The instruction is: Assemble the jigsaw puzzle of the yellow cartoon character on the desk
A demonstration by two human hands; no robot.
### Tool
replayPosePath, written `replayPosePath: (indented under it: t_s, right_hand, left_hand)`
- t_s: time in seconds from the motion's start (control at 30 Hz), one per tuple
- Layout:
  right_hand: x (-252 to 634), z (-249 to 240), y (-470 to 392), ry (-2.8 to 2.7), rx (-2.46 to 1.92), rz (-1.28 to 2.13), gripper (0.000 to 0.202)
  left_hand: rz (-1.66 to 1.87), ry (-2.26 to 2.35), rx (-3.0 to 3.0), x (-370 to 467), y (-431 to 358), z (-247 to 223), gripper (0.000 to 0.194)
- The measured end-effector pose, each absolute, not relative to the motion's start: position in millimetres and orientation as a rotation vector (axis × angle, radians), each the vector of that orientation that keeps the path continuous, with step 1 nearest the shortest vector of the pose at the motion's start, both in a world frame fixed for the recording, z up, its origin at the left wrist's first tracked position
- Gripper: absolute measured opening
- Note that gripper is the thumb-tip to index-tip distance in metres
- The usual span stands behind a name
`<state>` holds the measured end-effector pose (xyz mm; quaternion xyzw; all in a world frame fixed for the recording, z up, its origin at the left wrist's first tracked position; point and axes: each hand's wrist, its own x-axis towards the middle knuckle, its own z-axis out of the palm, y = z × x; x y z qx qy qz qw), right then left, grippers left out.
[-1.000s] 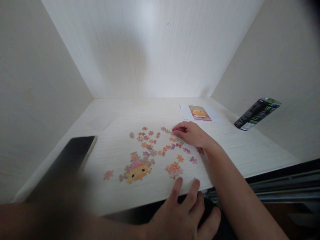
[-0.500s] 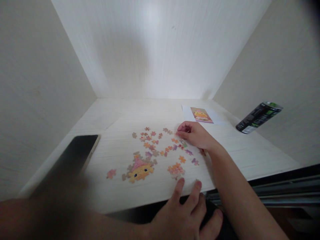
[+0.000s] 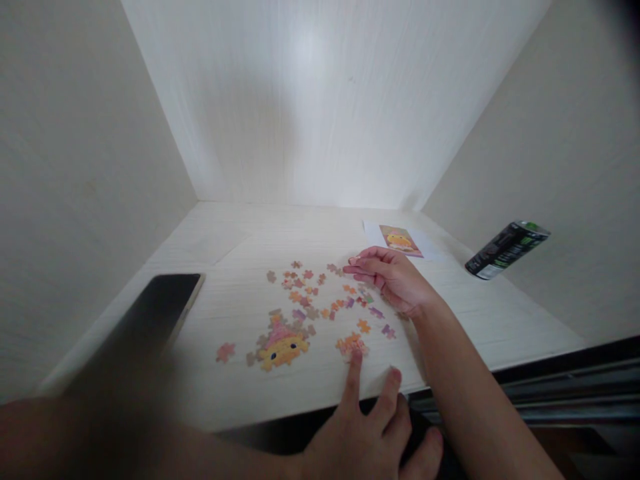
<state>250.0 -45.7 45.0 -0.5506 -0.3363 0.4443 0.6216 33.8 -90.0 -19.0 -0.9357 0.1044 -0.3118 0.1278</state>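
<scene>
My right hand (image 3: 393, 277) is raised over the far right of the loose pieces, its thumb and fingers pinching a small puzzle piece (image 3: 354, 261). My left hand (image 3: 365, 427) lies at the table's front edge with fingers spread. Its index fingertip touches a small joined puzzle section (image 3: 347, 345) in orange and pink. Left of that lies a larger joined section (image 3: 284, 347) showing a yellow face with a pink hat. Several loose puzzle pieces (image 3: 300, 299) in pink, orange, purple and grey are scattered beyond both sections. One pink piece (image 3: 225, 352) sits apart at the left.
A dark phone (image 3: 173, 293) lies on the left of the white table (image 3: 200, 387). A paper with the printed picture (image 3: 400, 240) is at the back right. Near the right wall stands a black can (image 3: 505, 252). White walls enclose the back and sides.
My right hand has lifted and turned, so a puzzle piece now shows in its fingertips. My left index finger has moved forward onto the small joined section. The view has shifted slightly.
</scene>
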Motion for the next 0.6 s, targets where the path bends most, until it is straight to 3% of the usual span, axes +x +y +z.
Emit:
replayPosePath:
  t_s: [0.23, 0.6]
  right_hand:
    - [254.5, 46.4, -44.2, -0.636, -1.185, 0.979, 0.021]
    - [247.6, 49.8, -44.1, -0.690, -1.187, 1.016, 0.032]
  left_hand:
    - [-0.946, 0.290, -2.690, 36.3, -89.7, -25.5, 0.042]
    - [-0.961, 0.270, -2.670, 39.2, -90.1, -30.0, 0.040]
